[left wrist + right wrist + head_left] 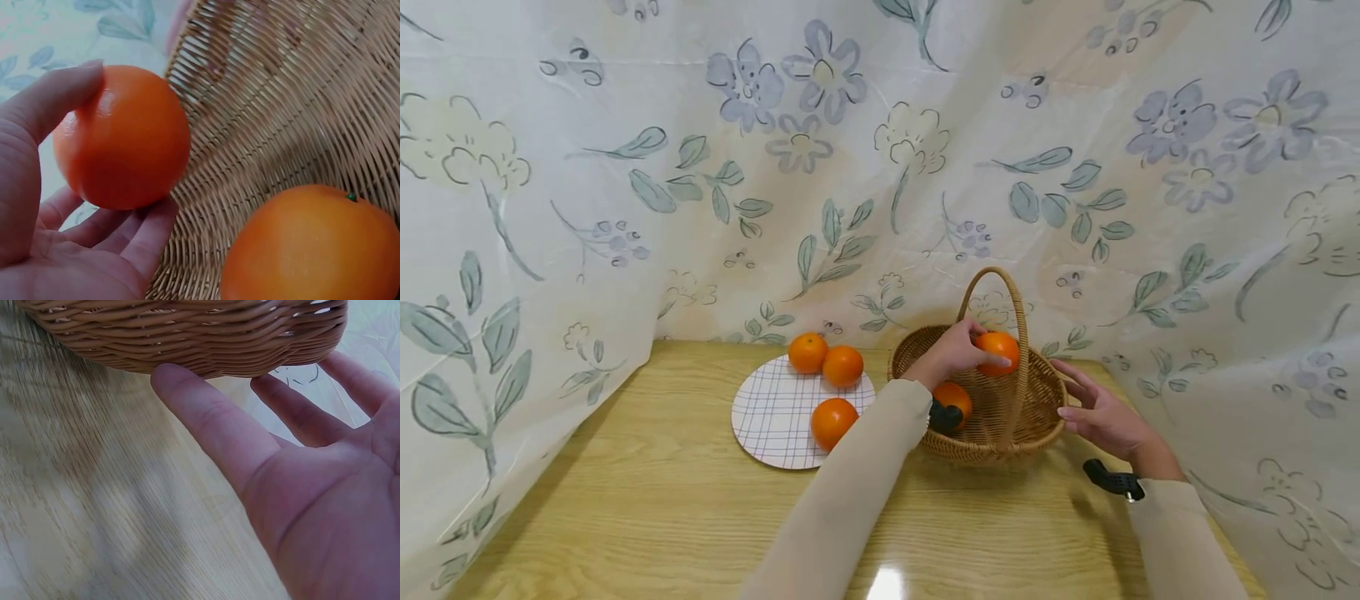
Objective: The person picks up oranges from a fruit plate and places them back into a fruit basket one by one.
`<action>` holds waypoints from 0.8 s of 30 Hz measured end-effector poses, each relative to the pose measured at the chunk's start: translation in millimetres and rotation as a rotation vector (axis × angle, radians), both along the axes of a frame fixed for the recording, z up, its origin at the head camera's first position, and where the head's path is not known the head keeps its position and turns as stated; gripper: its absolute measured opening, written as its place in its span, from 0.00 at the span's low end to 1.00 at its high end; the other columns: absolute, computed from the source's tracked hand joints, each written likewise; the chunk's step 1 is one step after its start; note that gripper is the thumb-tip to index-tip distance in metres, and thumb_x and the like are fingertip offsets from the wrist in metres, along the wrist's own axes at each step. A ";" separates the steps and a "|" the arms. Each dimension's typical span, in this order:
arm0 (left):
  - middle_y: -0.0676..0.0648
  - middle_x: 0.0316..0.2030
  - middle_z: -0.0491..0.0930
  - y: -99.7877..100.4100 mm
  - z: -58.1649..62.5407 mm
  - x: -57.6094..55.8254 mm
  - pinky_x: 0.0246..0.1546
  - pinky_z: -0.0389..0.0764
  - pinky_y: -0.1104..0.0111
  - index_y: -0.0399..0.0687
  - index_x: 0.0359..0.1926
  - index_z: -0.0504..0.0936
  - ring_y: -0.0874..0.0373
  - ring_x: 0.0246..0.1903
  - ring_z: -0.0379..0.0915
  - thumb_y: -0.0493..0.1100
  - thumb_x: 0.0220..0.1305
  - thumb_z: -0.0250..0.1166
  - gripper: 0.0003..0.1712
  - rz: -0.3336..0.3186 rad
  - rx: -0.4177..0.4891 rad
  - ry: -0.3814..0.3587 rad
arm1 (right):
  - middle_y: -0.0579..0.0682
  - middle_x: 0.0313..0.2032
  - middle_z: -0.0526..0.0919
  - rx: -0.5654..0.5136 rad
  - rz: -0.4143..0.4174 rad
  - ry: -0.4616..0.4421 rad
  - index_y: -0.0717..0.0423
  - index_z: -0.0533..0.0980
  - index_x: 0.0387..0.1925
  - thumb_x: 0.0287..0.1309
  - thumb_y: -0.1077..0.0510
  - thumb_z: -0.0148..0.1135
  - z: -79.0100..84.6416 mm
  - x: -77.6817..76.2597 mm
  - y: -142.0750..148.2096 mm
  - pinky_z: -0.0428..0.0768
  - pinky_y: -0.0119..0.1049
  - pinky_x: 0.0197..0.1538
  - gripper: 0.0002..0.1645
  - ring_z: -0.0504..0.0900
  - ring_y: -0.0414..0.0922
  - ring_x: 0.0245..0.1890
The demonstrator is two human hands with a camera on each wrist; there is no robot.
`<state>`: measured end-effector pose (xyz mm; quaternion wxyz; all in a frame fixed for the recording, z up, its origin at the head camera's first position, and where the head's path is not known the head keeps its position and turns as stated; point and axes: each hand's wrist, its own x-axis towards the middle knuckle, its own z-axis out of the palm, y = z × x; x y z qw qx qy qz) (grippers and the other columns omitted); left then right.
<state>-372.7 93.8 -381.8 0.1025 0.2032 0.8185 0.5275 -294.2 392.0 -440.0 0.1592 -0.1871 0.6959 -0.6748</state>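
Note:
My left hand [957,348] grips an orange [997,353] over the wicker basket [1051,408], beside its tall arched handle [1022,333]. In the left wrist view the thumb lies along the top of this orange [125,137] and the fingers curl beneath it. A second orange [312,250], with a small green stem spot, lies inside the basket, partly hidden by my left wrist in the head view. At the basket's right side is my right hand [1105,417], fingers spread and thumb extended. Its fingertips [178,375] are right at the woven wall in the right wrist view.
Left of the basket, a round checked placemat [767,417] bears three oranges, two at its back edge and one orange [833,423] near my left sleeve. The wooden table [647,500] meets a floral curtain [820,208] at the back and both sides.

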 end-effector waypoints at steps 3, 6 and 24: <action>0.48 0.49 0.79 5.0 -2.7 -1.2 0.46 0.79 0.65 0.49 0.54 0.74 0.55 0.43 0.76 0.54 0.54 0.80 0.33 -0.004 -0.077 0.004 | 0.53 0.70 0.52 0.012 -0.008 0.003 0.45 0.36 0.83 0.71 0.72 0.52 0.5 -0.9 0.0 0.85 0.36 0.50 0.53 0.81 0.42 0.56; 0.48 0.47 0.79 8.1 -4.2 -1.8 0.46 0.78 0.66 0.49 0.52 0.74 0.56 0.42 0.76 0.52 0.55 0.79 0.30 -0.008 -0.128 0.000 | 0.52 0.70 0.51 0.020 -0.011 0.008 0.45 0.36 0.83 0.71 0.72 0.53 1.5 -2.1 0.7 0.85 0.36 0.51 0.53 0.81 0.43 0.57; 0.49 0.38 0.76 11.4 -6.1 -2.1 0.37 0.73 0.67 0.44 0.47 0.76 0.55 0.34 0.70 0.57 0.60 0.74 0.27 -0.037 -0.349 -0.019 | 0.52 0.70 0.57 -0.015 0.008 -0.003 0.47 0.35 0.83 0.70 0.74 0.53 1.0 -1.2 0.5 0.85 0.38 0.55 0.54 0.81 0.44 0.59</action>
